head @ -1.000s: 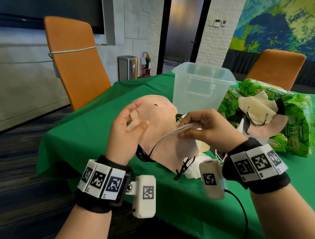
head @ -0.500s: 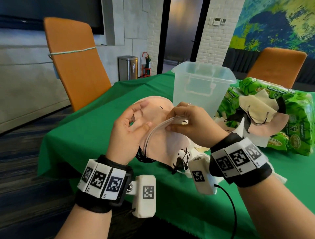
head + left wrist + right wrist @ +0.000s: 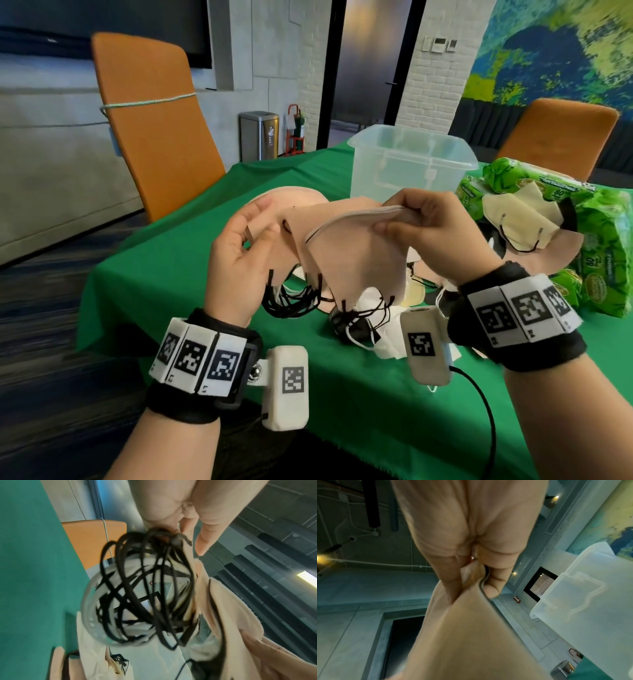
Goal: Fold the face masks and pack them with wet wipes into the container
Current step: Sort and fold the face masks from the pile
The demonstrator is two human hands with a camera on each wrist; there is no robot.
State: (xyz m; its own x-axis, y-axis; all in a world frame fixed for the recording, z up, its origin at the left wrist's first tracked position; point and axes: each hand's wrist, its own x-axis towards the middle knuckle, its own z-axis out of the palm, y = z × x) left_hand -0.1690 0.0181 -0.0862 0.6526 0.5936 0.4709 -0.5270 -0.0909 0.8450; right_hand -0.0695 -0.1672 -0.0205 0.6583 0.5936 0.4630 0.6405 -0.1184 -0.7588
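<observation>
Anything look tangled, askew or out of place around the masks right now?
Yes. The black ear loops under the left hand hang in one tangled bunch, so several beige masks seem caught together. Loose masks also lie draped over the green wet wipe packs, and the clear container looks empty.

Container [image 3: 411,164] on table [image 3: 178,260], behind the raised mask [image 3: 346,253]; wipe packs [image 3: 603,246] right of it, loose masks [image 3: 524,222] on them.
</observation>
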